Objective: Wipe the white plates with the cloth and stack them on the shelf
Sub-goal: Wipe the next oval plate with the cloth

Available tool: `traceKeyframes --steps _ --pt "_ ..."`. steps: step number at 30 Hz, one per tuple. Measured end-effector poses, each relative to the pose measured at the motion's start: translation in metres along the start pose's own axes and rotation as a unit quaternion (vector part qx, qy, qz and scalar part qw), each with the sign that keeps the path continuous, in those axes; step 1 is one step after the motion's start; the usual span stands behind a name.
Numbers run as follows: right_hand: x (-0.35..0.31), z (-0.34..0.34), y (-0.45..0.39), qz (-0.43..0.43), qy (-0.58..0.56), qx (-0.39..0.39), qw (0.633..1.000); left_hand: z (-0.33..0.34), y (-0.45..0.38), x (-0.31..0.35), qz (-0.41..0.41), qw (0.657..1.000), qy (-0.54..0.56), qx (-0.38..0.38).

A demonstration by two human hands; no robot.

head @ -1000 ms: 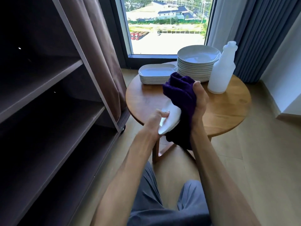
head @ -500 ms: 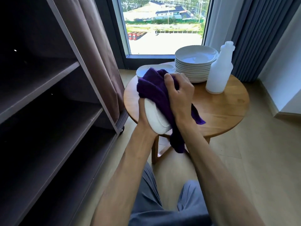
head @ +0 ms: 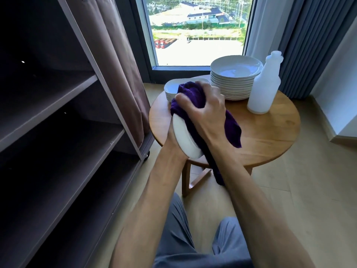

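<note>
1. A white plate (head: 186, 139) is held on edge, tilted, above the near-left rim of the round wooden table (head: 270, 136).
2. The left hand (head: 171, 137) is seen behind and under the plate, mostly hidden by it; the plate is supported from the left side, but how the fingers lie cannot be told.
3. The right hand (head: 204, 111) is closed round a purple cloth (head: 190, 96), fingers curled over it; the cloth is pressed against the plate's upper right face.
4. One loose end of the cloth is draped right of the wrist, another hangs down below the plate.
5. A stack of round white plates (head: 234, 78) is noted at the far side of the table; a lower stack of dishes (head: 172, 89) sits to its left, partly hidden by the cloth.
6. A white bottle (head: 264, 86) stands just right of the round stack.
7. The dark shelf unit (head: 58, 117) is seen at left.
</note>
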State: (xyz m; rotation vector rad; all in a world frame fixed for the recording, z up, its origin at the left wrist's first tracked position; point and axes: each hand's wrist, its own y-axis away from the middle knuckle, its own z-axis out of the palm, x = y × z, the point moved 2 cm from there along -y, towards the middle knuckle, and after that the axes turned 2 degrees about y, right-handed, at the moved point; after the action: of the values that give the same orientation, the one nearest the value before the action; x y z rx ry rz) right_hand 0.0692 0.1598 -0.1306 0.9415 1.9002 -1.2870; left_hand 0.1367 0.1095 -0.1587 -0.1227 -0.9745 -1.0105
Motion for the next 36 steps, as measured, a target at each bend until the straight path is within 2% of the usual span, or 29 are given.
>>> traceKeyframes --steps 2,5,6,9,12,15,18,21,24,27,31,36 --pt "-0.002 -0.002 0.004 0.003 -0.039 0.007 0.999 0.008 0.002 0.0 -0.002 0.998 0.039 -0.051" --pt "0.005 -0.005 -0.018 0.07 -0.059 0.018 0.996 0.008 0.004 0.004 -0.043 0.995 0.064 -0.059" --pt "0.008 -0.007 -0.027 0.097 -0.067 0.02 0.993 0.009 0.008 0.008 -0.049 0.994 0.053 -0.084" --pt "0.02 -0.009 -0.047 0.162 -0.101 0.028 0.981 0.009 0.014 0.025 0.002 0.983 -0.018 -0.182" --pt "0.03 -0.011 -0.054 0.179 -0.125 0.023 0.976 0.016 0.014 0.036 0.004 0.968 -0.083 -0.236" --pt "0.033 -0.012 -0.057 0.191 -0.109 0.021 0.975 0.022 0.006 0.044 -0.024 0.963 -0.153 -0.22" --pt "0.031 -0.012 -0.056 0.194 -0.093 0.017 0.976 0.031 -0.001 0.049 0.004 0.948 -0.27 -0.169" --pt "0.023 -0.018 -0.058 0.171 -0.099 0.021 0.98 0.036 -0.002 0.054 0.043 0.938 -0.305 -0.161" --pt "0.016 -0.034 -0.077 0.182 -0.12 0.013 0.976 0.033 0.002 0.062 0.098 0.939 -0.264 -0.199" --pt "0.018 -0.044 -0.087 0.254 -0.209 -0.047 0.943 0.032 0.0 0.066 0.143 0.94 -0.199 -0.237" --pt "0.027 -0.042 -0.068 0.234 -0.354 -0.076 0.902 0.03 -0.002 0.055 0.18 0.944 -0.105 -0.257" --pt "0.026 -0.055 -0.047 0.213 -0.425 -0.111 0.873 0.019 -0.014 0.036 0.169 0.953 -0.001 -0.251"
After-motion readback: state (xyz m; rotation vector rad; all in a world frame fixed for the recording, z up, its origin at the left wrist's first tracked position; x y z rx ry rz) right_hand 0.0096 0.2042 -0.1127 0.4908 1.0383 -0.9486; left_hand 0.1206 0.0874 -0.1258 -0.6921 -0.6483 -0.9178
